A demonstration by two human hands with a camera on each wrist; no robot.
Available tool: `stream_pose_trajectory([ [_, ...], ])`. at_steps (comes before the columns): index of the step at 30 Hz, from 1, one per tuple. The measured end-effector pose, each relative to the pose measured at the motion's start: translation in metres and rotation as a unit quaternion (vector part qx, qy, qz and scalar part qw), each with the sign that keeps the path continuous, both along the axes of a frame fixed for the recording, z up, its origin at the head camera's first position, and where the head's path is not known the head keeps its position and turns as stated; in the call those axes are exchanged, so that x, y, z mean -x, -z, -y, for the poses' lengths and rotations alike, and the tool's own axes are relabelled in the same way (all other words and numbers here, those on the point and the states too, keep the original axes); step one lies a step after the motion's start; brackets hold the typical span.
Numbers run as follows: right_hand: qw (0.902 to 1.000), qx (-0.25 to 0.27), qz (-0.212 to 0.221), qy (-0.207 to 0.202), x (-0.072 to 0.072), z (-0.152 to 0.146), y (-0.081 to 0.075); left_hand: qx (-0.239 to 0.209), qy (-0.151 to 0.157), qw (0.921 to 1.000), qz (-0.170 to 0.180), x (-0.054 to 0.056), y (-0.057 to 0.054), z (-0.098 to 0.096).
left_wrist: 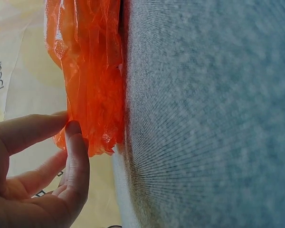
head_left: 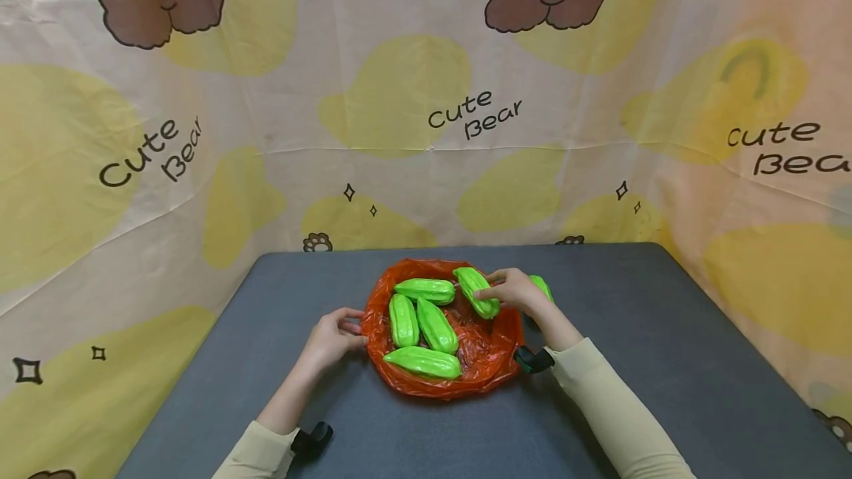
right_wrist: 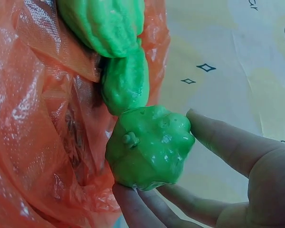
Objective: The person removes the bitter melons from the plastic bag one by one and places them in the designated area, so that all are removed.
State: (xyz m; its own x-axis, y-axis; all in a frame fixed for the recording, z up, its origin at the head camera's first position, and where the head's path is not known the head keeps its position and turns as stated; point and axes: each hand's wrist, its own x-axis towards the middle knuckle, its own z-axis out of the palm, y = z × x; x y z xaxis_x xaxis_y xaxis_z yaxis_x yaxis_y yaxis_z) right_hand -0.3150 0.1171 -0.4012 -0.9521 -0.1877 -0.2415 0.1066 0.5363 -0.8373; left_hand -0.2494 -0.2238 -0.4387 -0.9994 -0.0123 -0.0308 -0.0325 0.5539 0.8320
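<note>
Inside one red bag (head_left: pixel 489 372), four green gourds (head_left: pixel 436 327); right grip (head_left: pixel 519 291) holds a fifth (head_left: pixel 471 285), left grip (head_left: pixel 329 338) pinches plastic.

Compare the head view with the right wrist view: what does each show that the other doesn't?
Only the head view: the left hand at the red bag's edge, and a partly hidden green piece beyond the right hand, apparently outside the bag.

Only the right wrist view: the small stub on the near end of the held green piece.

Both: the right hand holding that piece, other green pieces in the bag, and the printed backdrop.
</note>
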Motion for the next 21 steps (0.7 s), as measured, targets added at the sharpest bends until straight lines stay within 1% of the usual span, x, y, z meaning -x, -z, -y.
stream_pose_trajectory([
  [11, 0.9995, -0.030, -0.013, -0.003, -0.008, -0.005, -0.012, 0.005, -0.004, 1.0000, 0.002, 0.001, 0.000, -0.001],
  [21, 0.9996, -0.023, -0.012, 0.005, -0.015, -0.012, -0.018, 0.009, -0.003, 0.9999, 0.003, 0.002, 0.000, 0.000],
])
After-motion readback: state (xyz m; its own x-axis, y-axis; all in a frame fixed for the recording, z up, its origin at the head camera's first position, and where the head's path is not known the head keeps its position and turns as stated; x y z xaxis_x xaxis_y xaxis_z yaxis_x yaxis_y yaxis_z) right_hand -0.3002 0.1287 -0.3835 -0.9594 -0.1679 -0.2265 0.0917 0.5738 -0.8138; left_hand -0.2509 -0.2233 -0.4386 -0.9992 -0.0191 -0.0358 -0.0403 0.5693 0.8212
